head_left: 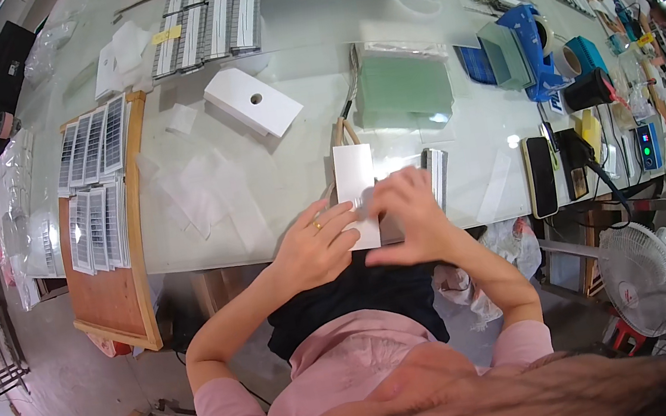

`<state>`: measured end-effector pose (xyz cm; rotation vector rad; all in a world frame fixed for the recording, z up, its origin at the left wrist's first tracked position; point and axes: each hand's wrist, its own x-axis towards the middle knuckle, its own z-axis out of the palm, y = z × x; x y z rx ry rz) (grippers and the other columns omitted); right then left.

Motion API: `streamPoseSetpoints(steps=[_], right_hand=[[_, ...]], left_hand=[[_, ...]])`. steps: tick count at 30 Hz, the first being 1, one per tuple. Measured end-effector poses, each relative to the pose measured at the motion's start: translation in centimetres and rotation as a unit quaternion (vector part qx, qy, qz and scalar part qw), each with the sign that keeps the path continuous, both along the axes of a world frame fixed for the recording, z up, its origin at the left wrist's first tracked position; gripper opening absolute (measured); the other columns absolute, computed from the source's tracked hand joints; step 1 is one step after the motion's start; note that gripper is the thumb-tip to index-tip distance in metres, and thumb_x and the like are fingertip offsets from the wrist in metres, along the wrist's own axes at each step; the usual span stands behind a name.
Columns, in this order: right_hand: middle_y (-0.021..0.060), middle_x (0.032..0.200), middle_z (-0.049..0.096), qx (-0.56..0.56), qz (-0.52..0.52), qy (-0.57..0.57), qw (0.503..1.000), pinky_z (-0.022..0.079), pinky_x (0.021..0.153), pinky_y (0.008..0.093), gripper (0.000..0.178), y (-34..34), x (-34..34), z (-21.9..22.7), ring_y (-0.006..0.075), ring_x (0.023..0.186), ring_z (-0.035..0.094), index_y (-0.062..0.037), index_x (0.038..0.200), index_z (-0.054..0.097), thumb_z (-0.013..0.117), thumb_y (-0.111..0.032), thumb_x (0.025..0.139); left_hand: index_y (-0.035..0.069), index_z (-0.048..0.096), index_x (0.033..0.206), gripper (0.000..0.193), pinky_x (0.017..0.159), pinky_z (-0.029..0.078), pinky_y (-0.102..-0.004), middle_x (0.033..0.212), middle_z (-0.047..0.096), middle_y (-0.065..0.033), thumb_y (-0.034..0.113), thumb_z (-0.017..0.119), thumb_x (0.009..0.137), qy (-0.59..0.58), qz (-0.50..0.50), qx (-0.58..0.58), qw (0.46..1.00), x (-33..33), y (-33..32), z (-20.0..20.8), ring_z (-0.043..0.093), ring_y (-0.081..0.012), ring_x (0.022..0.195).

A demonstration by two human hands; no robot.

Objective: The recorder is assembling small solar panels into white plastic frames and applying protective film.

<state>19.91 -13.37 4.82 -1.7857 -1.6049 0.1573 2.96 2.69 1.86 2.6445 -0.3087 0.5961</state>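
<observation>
A narrow white rectangular piece (354,171) lies lengthwise in front of me at the table's near edge. My left hand (317,247) is at its left side, with bent fingers gripping its lower part. Over the piece's right side arches my right hand (413,217), thumb and fingers apart; its fingertips are slightly blurred, so contact is unclear. Wooden-looking handles (344,130) of a tool with a cord stick out beyond the piece's far end. A small grey-and-white strip piece (435,170) lies just right of my right hand.
A stack of greenish glass sheets (403,88) lies farther back. A white block with a hole (254,101) sits to its left. A wooden tray (113,299) holds several panels at the left. At the right are a blue tape dispenser (533,54), a phone (540,175) and a fan (642,278).
</observation>
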Motion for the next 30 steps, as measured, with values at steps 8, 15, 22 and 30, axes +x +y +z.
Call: streamPoseSetpoints(steps=[8, 15, 22, 30], right_hand=[[-0.0021, 0.110, 0.062, 0.248, -0.109, -0.254, 0.929, 0.029, 0.085, 0.0396, 0.025, 1.7, 0.1, 2.5, 0.0190, 0.097, 0.058, -0.0236, 0.090, 0.067, 0.076, -0.022, 0.067], [0.0059, 0.109, 0.059, 0.070, -0.124, 0.272, 0.952, 0.039, 0.094, 0.0301, 0.019, 2.4, 3.2, 4.8, 0.0175, 0.104, 0.056, -0.0031, 0.093, 0.065, 0.075, -0.014, 0.081], [0.0023, 0.103, 0.061, -0.018, -0.168, 0.313, 0.935, 0.043, 0.082, 0.0293, 0.028, 1.7, 3.2, 1.3, 0.0145, 0.095, 0.055, -0.0049, 0.101, 0.065, 0.076, -0.020, 0.081], [-0.0014, 0.082, 0.057, 0.006, -0.181, 0.342, 0.922, 0.037, 0.062, 0.0230, 0.010, -1.6, 0.2, 0.2, 0.0076, 0.071, 0.047, -0.0056, 0.086, 0.065, 0.073, -0.010, 0.083]], left_hand=[[0.009, 0.060, 0.108, 0.037, 0.099, 0.047, -0.0425, 0.109, 0.064, -0.0105, 0.013, 0.069, 0.073, 0.035, -0.025, -0.269, 0.962, 3.1, 2.9, 5.3, 0.064, -0.0246, 0.103], [0.000, 0.043, 0.142, 0.059, 0.100, 0.049, -0.0349, 0.129, 0.060, -0.0106, 0.030, 0.055, 0.094, 0.306, -0.082, -0.774, 0.549, 5.5, 2.3, 6.1, 0.063, -0.0181, 0.115], [-0.003, 0.043, 0.140, 0.046, 0.102, 0.050, -0.0415, 0.126, 0.061, -0.0181, 0.006, 0.051, 0.096, 0.327, -0.058, -0.815, 0.475, 4.9, 1.5, 2.6, 0.064, -0.0286, 0.114], [-0.001, 0.048, 0.136, 0.038, 0.102, 0.050, -0.0410, 0.130, 0.060, -0.0164, 0.006, 0.048, 0.099, 0.204, -0.047, -0.865, 0.456, 4.7, 1.2, 2.2, 0.062, -0.0265, 0.117]])
